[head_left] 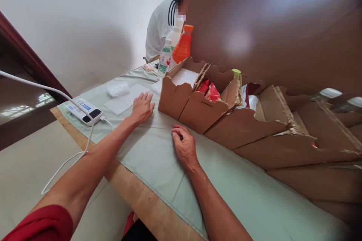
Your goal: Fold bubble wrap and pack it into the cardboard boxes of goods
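Note:
My left hand (143, 107) lies palm down on the pale green cloth, fingers spread, at the edge of a flat bubble wrap sheet (122, 101). A folded piece of bubble wrap (118, 89) lies just past that sheet. Nearer the middle, my right hand (185, 145) rests on the cloth with its fingers loosely bent, the thumb a little apart from them and nothing visible in the hand. The front cardboard bin (174, 99) stands just beyond both hands, with more bubble wrap (186, 77) inside it.
Further cardboard bins (246, 130) run to the right, one holding red packets (211, 92). Behind them rises a large cardboard panel (268, 37). Bottles, one orange (182, 47), stand at the far end near a person (160, 26). A white power bank (83, 111) with a cable lies left.

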{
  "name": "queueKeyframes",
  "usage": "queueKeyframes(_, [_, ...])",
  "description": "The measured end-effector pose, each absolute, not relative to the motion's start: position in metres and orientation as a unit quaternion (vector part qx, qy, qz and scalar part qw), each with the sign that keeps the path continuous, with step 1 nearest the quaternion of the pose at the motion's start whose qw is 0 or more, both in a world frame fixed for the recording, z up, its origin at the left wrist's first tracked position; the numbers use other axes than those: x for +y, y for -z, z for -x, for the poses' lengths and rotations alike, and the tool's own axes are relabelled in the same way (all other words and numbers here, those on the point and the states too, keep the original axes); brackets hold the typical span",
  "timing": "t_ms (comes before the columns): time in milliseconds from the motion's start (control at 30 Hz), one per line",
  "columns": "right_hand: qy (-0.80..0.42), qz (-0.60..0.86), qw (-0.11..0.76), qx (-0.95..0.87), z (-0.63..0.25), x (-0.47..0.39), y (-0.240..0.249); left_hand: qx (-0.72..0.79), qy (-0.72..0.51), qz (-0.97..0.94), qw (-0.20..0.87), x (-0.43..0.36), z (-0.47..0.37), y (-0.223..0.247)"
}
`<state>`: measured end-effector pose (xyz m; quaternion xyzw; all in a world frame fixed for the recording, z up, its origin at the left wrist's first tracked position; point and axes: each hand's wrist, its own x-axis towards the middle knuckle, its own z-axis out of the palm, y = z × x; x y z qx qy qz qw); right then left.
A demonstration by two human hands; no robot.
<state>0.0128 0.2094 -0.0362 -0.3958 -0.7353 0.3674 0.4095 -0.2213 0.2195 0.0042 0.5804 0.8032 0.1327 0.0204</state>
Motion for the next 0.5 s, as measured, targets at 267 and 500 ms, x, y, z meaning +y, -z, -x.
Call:
queueKeyframes(267, [-0.36, 0.406, 0.407, -0.735, -0.015, 0.208, 0.035, 0.729, -0.114, -0.673, 0.052, 0.302, 0.249, -0.007])
queueKeyframes(500, [-0.367, 0.405, 0.4, -0.735, -0.015, 0.208, 0.037, 0.76, -0.159, -0.627, 0.06, 0.303, 0.263, 0.0])
